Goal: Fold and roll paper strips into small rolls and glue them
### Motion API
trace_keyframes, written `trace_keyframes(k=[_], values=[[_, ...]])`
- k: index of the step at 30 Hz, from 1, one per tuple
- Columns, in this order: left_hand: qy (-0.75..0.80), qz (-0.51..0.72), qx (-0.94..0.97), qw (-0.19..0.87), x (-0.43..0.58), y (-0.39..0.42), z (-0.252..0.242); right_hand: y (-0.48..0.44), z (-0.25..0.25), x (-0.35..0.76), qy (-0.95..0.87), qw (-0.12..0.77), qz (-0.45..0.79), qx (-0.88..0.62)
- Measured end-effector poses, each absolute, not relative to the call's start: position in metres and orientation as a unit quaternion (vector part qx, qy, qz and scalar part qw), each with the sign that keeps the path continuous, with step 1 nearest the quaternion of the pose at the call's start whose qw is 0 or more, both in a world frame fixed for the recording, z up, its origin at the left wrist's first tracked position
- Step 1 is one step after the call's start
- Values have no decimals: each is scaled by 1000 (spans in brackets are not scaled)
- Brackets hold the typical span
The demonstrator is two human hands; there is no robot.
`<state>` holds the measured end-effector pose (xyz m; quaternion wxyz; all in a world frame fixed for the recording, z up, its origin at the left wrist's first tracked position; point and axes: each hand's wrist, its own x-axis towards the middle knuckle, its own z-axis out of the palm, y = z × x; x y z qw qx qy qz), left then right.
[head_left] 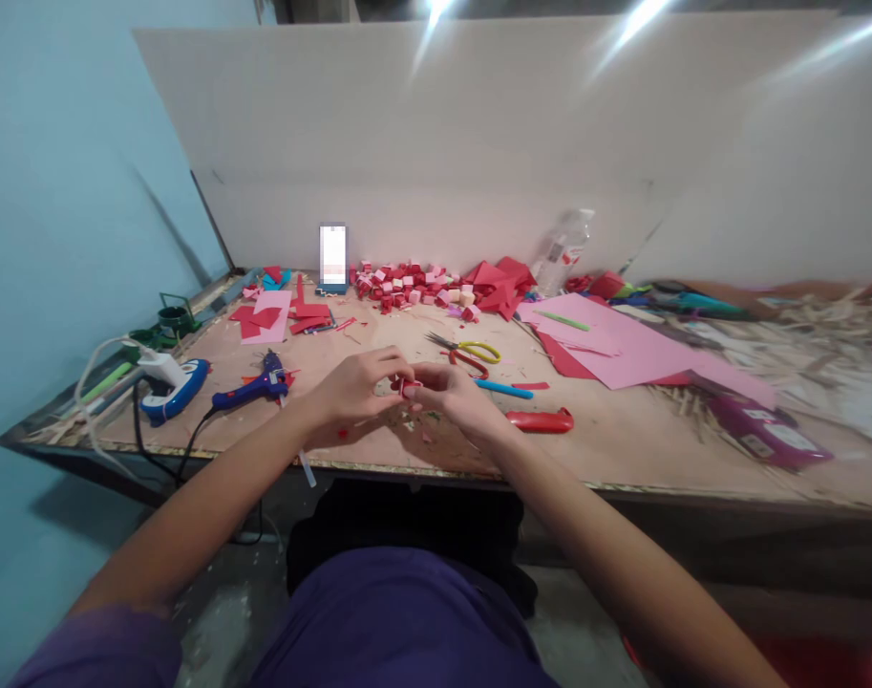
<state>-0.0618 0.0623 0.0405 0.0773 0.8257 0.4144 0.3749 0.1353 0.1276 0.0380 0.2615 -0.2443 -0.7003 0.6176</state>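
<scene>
My left hand [364,387] and my right hand [451,390] meet over the front middle of the table, both closed. Between their fingertips is a small red folded paper piece [410,388], partly hidden by the fingers. Just beyond my right hand lie scissors [478,352] with yellow and red handles, their blades pointing left. A blue pen-like stick [505,389] and a red box cutter [542,420] rest to its right. A blue glue gun [253,390] lies left of my left hand, with a clear glue stick [308,468] near the table edge.
At the back, a heap of small red and pink paper cubes [407,285] sits beside a lit phone [333,256]. Pink paper sheets [614,339], a clear plastic bottle [565,250] and a purple packet [765,430] are to the right. A power strip [174,390] with cords lies left.
</scene>
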Motion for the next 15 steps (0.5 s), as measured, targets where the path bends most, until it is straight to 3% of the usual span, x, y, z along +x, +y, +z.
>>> trace_keyframes(k=[15], values=[[408,378,829,61,-64,65,38,129,36,136,-701,263,617,-241]])
